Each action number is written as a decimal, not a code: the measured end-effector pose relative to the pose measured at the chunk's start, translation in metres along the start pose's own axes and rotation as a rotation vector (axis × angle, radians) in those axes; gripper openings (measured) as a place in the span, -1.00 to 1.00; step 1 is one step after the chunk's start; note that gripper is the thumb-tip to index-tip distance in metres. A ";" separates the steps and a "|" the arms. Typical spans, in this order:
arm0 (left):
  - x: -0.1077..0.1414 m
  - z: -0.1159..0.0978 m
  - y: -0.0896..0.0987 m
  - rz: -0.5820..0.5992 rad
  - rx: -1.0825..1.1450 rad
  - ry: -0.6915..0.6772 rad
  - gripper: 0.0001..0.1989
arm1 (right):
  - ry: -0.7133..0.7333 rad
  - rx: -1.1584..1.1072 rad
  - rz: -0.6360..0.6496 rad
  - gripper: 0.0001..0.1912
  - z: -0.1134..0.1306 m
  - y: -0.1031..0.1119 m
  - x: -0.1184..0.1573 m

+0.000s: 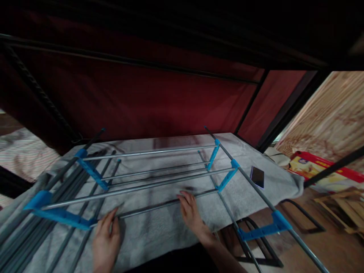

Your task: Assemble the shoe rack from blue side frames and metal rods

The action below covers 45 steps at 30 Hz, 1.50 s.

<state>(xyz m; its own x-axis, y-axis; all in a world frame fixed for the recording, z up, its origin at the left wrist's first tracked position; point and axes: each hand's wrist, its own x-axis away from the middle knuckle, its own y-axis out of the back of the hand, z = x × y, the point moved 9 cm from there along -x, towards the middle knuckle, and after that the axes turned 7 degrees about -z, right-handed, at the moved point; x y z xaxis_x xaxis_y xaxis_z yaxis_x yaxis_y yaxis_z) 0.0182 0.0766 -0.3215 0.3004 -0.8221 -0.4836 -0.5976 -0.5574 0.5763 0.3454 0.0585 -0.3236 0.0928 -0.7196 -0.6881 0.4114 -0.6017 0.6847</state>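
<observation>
A frame of grey metal tubes (148, 185) joined by blue plastic brackets (64, 214) lies on a grey cloth (153, 246). Near the left end of its lowest crossbar (153, 208), my left hand (106, 240) has its fingers curled on the bar beside a blue bracket. My right hand (190, 212) rests at the middle of that same bar, fingers bent over it. More blue brackets (227, 176) hold the crossbars at the right side.
Loose grey tubes (42, 235) lie bundled at the left. A phone (257, 177) is on the cloth at the right. Beyond are a red and yellow box (321, 170), a wooden crate (341, 212) and a black metal chair frame (264, 250). Red fabric (159, 102) stands behind.
</observation>
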 end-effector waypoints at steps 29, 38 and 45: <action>-0.023 0.080 0.076 0.095 -0.852 0.435 -0.60 | 0.069 0.004 0.063 -0.56 -0.007 -0.025 0.033; -0.036 0.075 0.091 -0.158 -0.965 0.438 -0.60 | 0.067 -0.028 0.052 -0.57 -0.011 -0.029 0.037; -0.055 0.094 0.094 -0.119 -0.958 0.552 -0.58 | 0.083 -0.023 0.029 -0.57 -0.010 -0.029 0.037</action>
<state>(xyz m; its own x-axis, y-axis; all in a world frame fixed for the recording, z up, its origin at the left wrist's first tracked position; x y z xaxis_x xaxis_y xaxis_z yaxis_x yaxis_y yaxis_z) -0.1241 0.0799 -0.3027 0.7499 -0.5629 -0.3476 0.2072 -0.2991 0.9315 0.3462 0.0535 -0.3714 0.1794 -0.7049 -0.6862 0.4284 -0.5720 0.6995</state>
